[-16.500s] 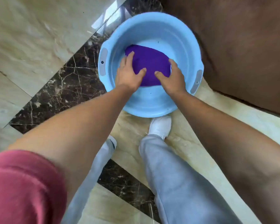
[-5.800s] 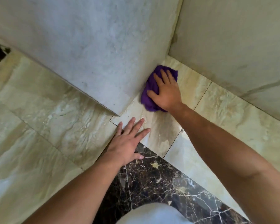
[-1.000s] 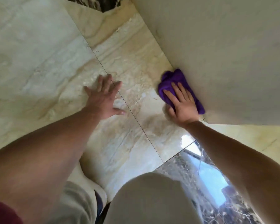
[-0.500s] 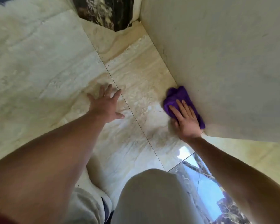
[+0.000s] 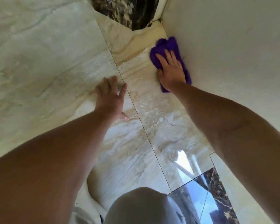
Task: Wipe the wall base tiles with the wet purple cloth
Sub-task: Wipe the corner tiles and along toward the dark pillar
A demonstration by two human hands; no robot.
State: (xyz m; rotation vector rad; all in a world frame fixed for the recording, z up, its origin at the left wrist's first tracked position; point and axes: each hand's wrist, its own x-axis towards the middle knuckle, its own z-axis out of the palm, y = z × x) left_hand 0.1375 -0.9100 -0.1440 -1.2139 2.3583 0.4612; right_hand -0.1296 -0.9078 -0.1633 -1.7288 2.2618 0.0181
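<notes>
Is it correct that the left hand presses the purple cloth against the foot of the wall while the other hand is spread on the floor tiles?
No. The head view shows the right hand pressing the purple cloth; the left hand is the one spread on the floor tiles.

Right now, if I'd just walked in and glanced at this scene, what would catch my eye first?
The bright purple cloth stands out against all the pale stone, pressed flat under the right hand where the glossy cream marble floor meets the plain white wall. Next, the left hand is spread open on the floor, fingers blurred. Beyond the cloth, a dark veined marble patch sits at the top edge.
</notes>
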